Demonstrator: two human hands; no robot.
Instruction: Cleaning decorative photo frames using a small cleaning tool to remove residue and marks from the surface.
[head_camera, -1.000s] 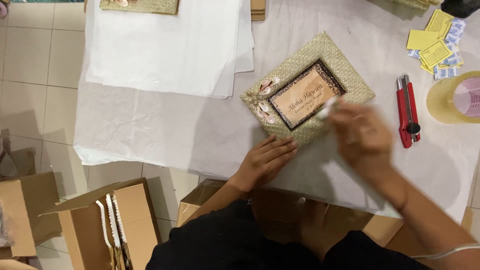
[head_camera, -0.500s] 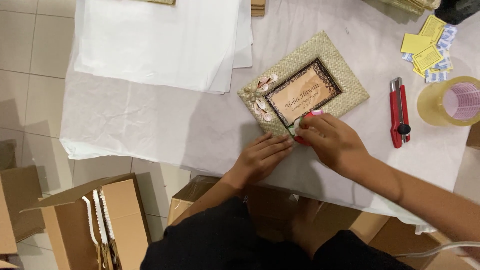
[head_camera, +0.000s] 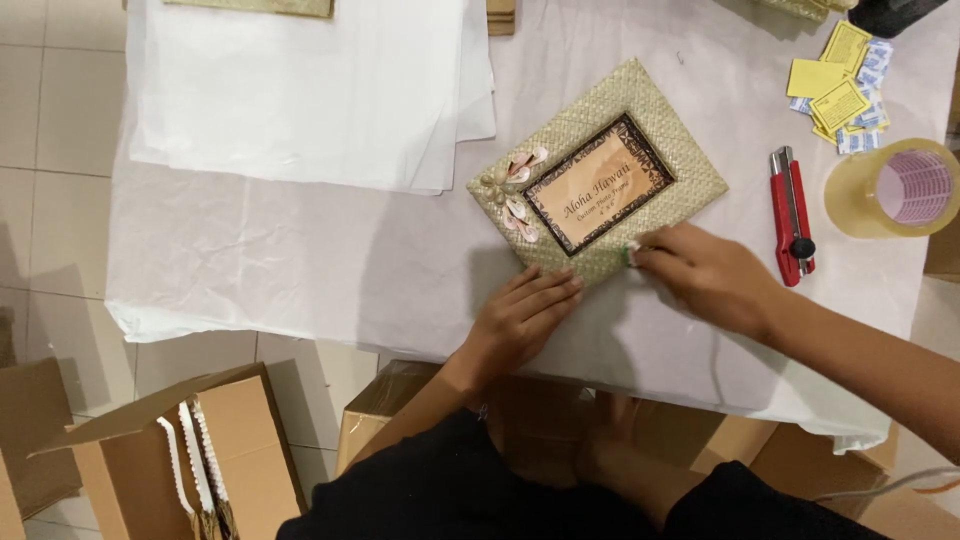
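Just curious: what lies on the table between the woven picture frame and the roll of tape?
A red utility knife, lying lengthwise between the woven frame and the tape roll, seen in the head view.

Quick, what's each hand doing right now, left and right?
Left hand: open, flat on the white paper, fingertips at the woven frame edge.
Right hand: fingers pinched at the frame's lower edge; what's pinched cannot be told.

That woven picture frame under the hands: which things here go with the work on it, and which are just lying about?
In hand:
woven frame, tilted on the white sheet
left hand, flat at its lower edge
right hand, fingertips at its lower corner

Lying about:
red cutter
tape roll
yellow slips
paper stack
open carton on the floor
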